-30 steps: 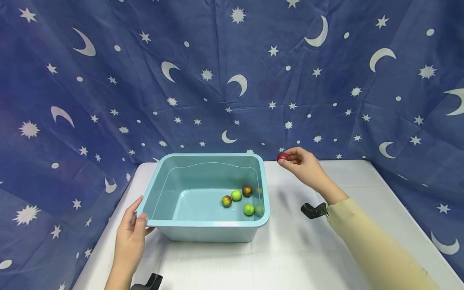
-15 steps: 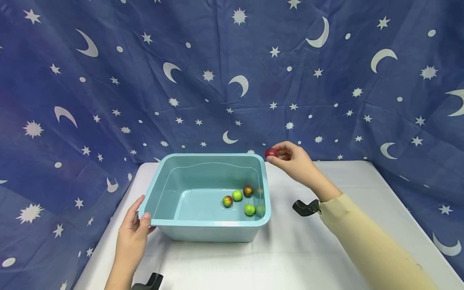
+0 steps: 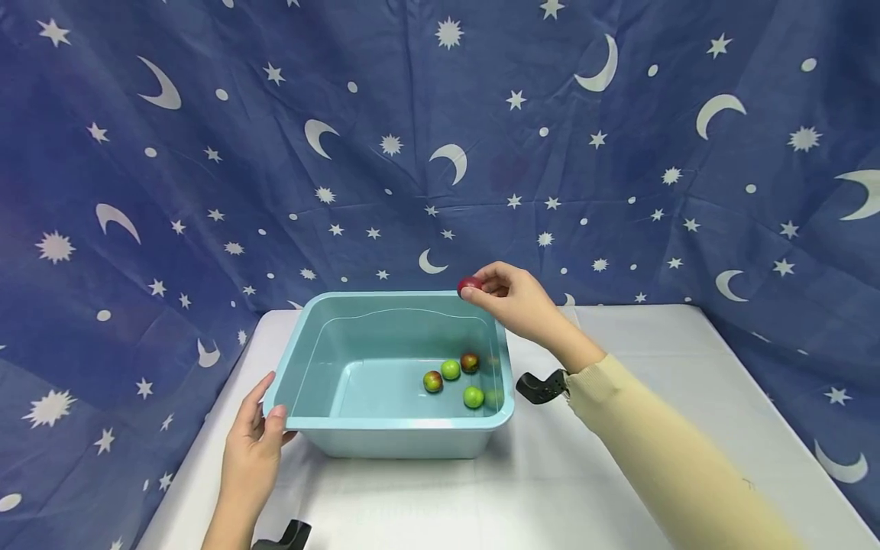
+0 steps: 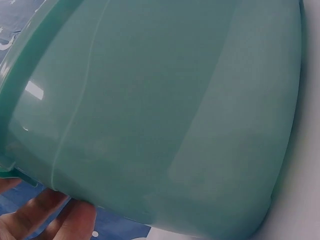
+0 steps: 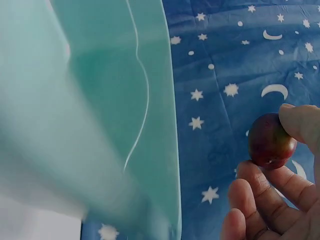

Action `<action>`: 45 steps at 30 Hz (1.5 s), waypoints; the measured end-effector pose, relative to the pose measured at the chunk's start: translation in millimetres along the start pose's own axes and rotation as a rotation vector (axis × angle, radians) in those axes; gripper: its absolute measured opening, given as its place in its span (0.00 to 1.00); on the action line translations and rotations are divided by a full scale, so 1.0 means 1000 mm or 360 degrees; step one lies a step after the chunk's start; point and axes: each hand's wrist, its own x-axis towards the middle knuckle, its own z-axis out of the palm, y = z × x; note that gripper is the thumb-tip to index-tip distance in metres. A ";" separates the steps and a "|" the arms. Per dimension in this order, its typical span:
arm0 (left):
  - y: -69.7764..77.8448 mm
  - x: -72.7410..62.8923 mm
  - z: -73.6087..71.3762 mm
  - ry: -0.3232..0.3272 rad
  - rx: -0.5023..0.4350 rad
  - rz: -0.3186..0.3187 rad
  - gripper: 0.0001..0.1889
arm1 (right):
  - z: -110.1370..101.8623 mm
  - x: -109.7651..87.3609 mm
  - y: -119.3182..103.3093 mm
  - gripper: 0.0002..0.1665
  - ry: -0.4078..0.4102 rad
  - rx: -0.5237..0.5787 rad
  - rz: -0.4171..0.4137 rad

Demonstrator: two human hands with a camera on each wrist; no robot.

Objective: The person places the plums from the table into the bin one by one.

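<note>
A dark red plum-like fruit [image 3: 470, 286] is pinched between the thumb and fingers of my right hand [image 3: 516, 302], above the back right corner of the light teal basin [image 3: 399, 423]. The right wrist view shows the fruit [image 5: 271, 140] held at the fingertips, with a greenish patch on its skin. At the basin's front left corner, my left hand [image 3: 250, 451] grips the rim, thumb on top and fingers beneath. Its fingers [image 4: 75, 220] show against the outer wall in the left wrist view. Inside the basin, toward the right, lie green fruits [image 3: 450, 370] and red-green fruits [image 3: 432, 381].
The basin stands on a table with a white cloth [image 3: 660, 428]. Behind and beside the table hangs a blue curtain [image 3: 385, 252] with white moons and stars. Black straps are worn at both wrists.
My right hand has carried the red fruit leftward from beside the basin to over its back right corner. The left hand keeps its grip on the rim.
</note>
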 end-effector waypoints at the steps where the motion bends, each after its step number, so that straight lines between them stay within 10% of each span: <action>1: 0.000 0.000 0.000 0.0004 -0.0010 -0.0001 0.26 | 0.003 0.002 -0.002 0.27 -0.0006 0.0004 -0.0005; 25: -0.003 -0.003 -0.001 0.0030 -0.0007 0.0024 0.27 | 0.053 0.024 -0.014 0.21 -0.0218 -0.0143 0.0020; 37: -0.002 -0.002 0.000 0.0018 -0.0002 0.0026 0.26 | 0.059 0.019 -0.012 0.16 -0.0680 -0.0257 0.0104; 45: -0.001 -0.001 0.000 0.0015 -0.0001 0.0029 0.26 | 0.060 0.018 -0.009 0.16 -0.0763 -0.0266 0.0101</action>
